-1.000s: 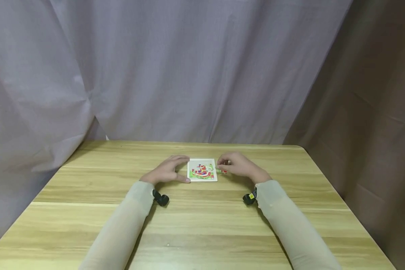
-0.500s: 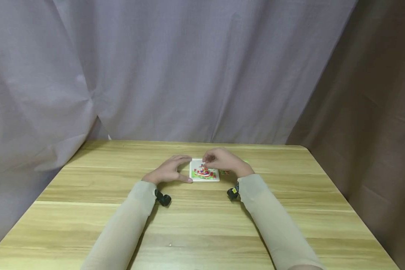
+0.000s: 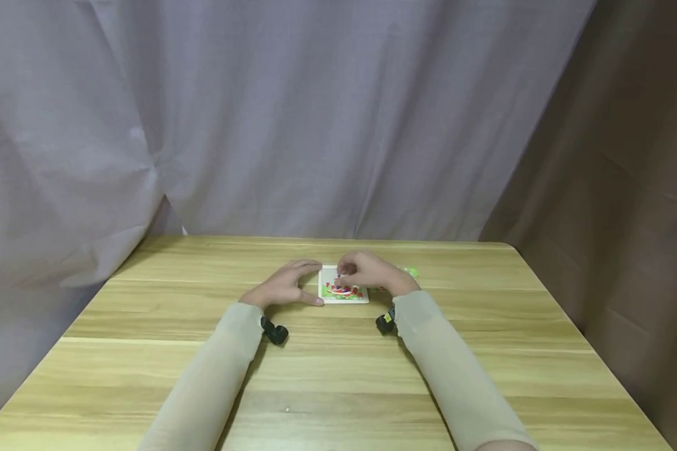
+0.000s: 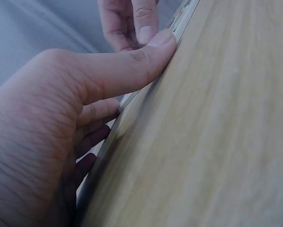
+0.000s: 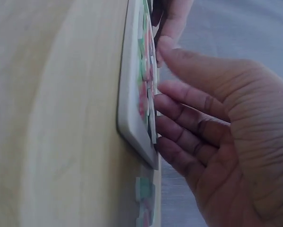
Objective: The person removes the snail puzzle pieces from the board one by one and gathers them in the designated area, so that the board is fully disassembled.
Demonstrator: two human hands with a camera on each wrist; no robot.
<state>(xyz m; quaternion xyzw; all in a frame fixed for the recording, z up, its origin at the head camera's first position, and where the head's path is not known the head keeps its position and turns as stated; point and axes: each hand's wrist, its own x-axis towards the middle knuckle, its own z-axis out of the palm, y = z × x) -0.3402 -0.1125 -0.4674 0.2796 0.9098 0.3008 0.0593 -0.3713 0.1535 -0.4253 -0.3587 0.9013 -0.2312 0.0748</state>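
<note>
A square white-framed jigsaw puzzle board [image 3: 320,285] lies on the table, with colourful red, green and blue pieces [image 3: 343,290] in its lower part. My left hand [image 3: 282,285] holds the board's left side, thumb at the near corner and fingers at the far one. Over the board's right half, my right hand [image 3: 369,270] reaches down with bent fingers. In the right wrist view, the fingertips [image 5: 166,101] touch or nearly touch the pieces, with the thumb [image 5: 179,59] apart from them. Whether a piece sits between them is hidden.
Loose pieces lie right of the board, including a green one [image 3: 412,272]; some [image 5: 144,189] show beside the board in the right wrist view. The wooden table [image 3: 338,376] ends at a grey curtain [image 3: 271,125]. A brown curtain [image 3: 615,188] hangs at the right.
My right hand has moved left from the loose pieces to over the board, then stayed nearly in place. The left hand keeps its hold on the board.
</note>
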